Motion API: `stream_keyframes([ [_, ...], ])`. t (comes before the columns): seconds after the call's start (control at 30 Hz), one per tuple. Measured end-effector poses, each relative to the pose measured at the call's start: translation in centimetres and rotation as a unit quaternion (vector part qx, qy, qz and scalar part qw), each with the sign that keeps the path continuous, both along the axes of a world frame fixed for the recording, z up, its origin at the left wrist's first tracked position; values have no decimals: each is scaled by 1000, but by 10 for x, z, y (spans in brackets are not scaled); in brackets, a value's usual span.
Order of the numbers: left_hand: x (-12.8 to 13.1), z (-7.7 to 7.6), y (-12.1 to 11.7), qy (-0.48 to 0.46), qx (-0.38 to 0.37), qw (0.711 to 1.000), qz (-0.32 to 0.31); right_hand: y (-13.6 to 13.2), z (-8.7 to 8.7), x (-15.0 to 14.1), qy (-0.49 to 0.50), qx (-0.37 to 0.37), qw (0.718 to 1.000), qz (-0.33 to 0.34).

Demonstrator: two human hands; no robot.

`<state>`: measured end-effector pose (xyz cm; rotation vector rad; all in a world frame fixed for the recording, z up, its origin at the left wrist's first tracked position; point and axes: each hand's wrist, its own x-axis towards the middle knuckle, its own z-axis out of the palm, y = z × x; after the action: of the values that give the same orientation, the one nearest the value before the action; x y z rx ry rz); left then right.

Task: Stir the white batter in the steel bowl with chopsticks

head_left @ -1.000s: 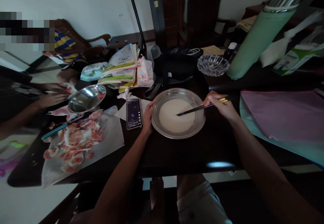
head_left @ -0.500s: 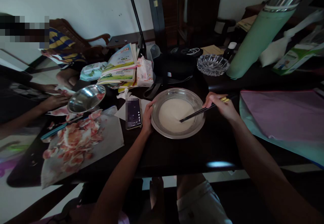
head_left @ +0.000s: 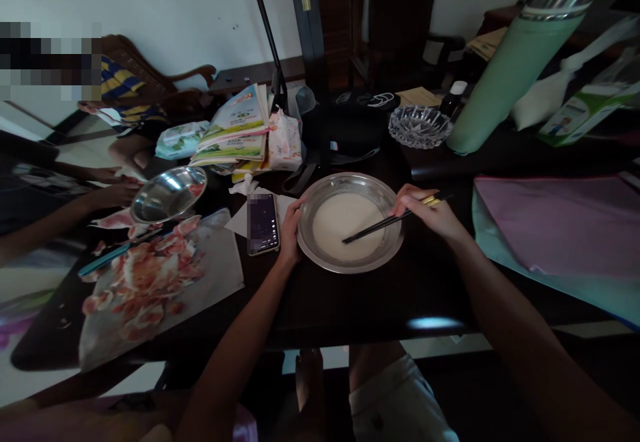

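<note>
A wide metal bowl (head_left: 351,266) sits on the dark table, holding a pale, milky liquid (head_left: 345,222). My left hand (head_left: 291,232) grips the bowl's left rim. In my right hand (head_left: 425,209) is a pair of black chopsticks (head_left: 377,227) with gold-coloured ends, closed in my fingers. Their tips dip into the liquid, left of the bowl's middle. Just left of my left hand lies a phone (head_left: 263,223) with its screen lit, partly over a white sheet of paper.
Pinkish peel pieces (head_left: 145,272) cover a plastic sheet (head_left: 220,269) at left, beside a knife with a blue handle (head_left: 103,260). A co-worker's hand (head_left: 117,195) is near a second metal bowl (head_left: 170,195). Behind stand booklets (head_left: 233,129), a glass dish (head_left: 420,127) and a green flask (head_left: 515,82).
The chopstick tips have moved left through the liquid, and my right hand has shifted slightly left. My left hand stays on the rim.
</note>
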<state>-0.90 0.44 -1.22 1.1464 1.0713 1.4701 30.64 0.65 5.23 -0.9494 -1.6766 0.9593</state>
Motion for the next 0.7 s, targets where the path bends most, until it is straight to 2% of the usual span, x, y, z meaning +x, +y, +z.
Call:
stream_keyframes([
  [0.1,0,-1,1,-9,-2,1000,-2,2,-2,-2,-34,27,999,-2],
  [0.23,0,-1,1,-8,2,1000,0,4,-3,6,30,30,996,-79],
  [0.33,0,-1,1,-3,2,1000,0,3,-2,7,46,13,998,-44],
  [0.4,-1,-1,1,0,4,1000,-2,2,-2,3,18,10,1000,-3],
  [0.47,-1,-1,1,2,5,1000,-3,3,-3,-1,-16,21,1000,10],
  [0.53,0,-1,1,1,6,1000,-1,5,-4,0,-25,35,999,-19],
  [0.63,0,0,1,-7,5,1000,-4,6,-6,5,33,31,996,-83],
  [0.7,0,0,0,-7,4,1000,-3,5,-6,6,67,22,994,-79],
])
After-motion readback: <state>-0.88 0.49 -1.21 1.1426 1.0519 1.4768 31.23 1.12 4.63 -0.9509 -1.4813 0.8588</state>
